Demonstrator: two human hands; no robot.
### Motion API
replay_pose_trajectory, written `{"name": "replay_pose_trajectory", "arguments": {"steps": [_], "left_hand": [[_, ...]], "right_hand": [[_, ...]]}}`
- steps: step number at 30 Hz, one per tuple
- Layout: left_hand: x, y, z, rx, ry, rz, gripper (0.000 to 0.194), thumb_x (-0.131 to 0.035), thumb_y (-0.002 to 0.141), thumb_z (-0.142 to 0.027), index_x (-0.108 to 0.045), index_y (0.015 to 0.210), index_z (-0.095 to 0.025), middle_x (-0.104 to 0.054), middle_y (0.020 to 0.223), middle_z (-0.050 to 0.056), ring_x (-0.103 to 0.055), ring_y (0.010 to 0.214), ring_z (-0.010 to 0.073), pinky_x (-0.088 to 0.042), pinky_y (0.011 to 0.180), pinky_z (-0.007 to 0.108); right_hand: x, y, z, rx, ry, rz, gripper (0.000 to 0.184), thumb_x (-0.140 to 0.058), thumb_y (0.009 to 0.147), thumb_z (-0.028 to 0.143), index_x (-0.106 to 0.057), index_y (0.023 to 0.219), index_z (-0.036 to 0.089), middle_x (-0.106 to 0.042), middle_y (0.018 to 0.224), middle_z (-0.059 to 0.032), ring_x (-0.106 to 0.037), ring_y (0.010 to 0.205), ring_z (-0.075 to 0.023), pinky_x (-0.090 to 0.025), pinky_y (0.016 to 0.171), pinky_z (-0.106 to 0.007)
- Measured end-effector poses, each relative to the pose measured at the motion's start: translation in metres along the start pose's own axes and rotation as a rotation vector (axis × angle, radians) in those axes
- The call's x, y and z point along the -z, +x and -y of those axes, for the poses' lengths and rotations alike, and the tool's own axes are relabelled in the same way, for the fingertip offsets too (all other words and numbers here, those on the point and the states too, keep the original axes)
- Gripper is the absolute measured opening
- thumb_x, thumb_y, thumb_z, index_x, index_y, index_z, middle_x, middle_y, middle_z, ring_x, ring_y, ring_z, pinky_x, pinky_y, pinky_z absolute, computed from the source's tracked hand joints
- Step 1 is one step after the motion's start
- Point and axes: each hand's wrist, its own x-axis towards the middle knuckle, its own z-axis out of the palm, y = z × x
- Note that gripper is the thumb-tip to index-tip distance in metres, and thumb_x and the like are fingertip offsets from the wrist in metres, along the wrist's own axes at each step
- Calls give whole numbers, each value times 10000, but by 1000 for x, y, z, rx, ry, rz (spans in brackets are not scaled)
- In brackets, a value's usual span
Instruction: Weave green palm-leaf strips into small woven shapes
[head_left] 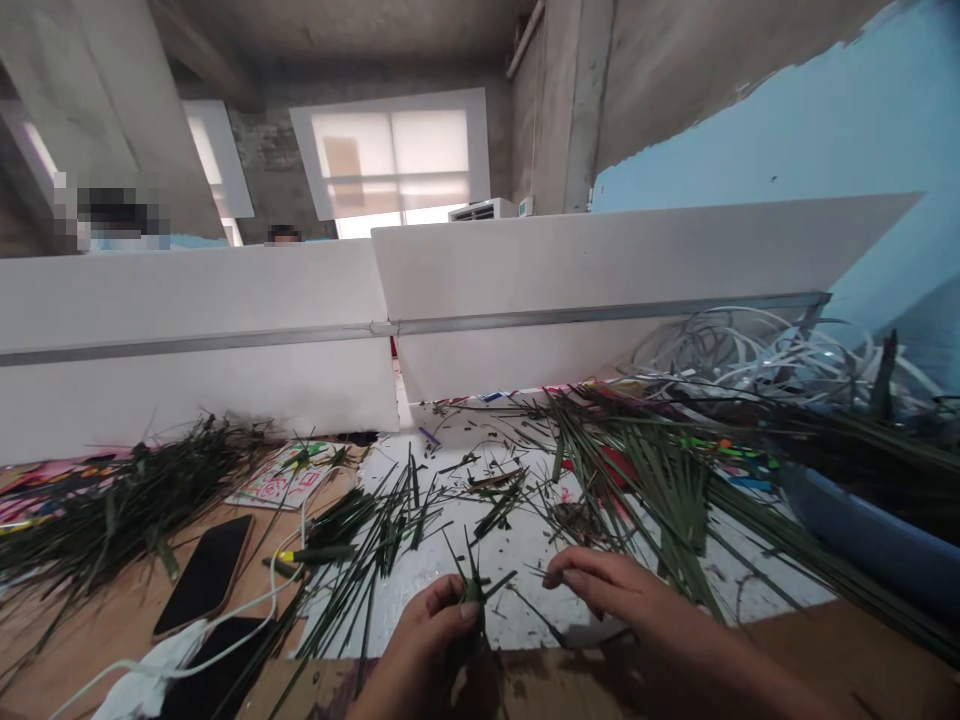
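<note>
Near the table's front edge, my left hand is closed round a small green piece of folded leaf strips. Several narrow ends stick out of the piece upward and sideways. To its right, my right hand is held apart from it, fingers bent and pressed together at the tips. A thin sliver shows by those fingertips, but what they hold is too small to make out. Loose leaf strips lie just beyond my left hand. A fan of long green leaves spreads beyond my right hand.
At left are a leaf pile, a phone, a white cable and a yellow-handled tool. A blue basin and coiled white strips sit at right. White partitions stand behind; people are beyond them.
</note>
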Motion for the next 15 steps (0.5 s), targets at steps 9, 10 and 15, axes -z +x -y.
{"name": "replay_pose_trajectory", "arguments": {"steps": [9,10,15], "left_hand": [[-8,-7,-5,18,52,22,246,-856,622,-276,-673,720,-145,-578,629,5,-495,567,119,-354,566,229],[-9,-7,-5,28,46,15,245,-858,621,-274,-670,718,-151,-577,628,5,-500,569,124,-362,565,231],[-13,-6,-4,18,-30,-16,280,-895,605,-272,-677,729,-147,-580,612,-8,-498,536,105,-362,533,216]], "right_hand": [[-8,-4,2,21,88,-19,380,-582,890,564,-758,904,227,-692,878,-63,-599,867,-251,-431,757,-319],[-9,-5,3,18,99,-19,381,-591,885,566,-760,894,225,-686,863,-62,-591,851,-247,-427,742,-317],[-19,-6,-2,-20,142,-118,430,-566,899,621,-751,864,234,-590,729,-24,-514,742,-201,-379,664,-289]]}}
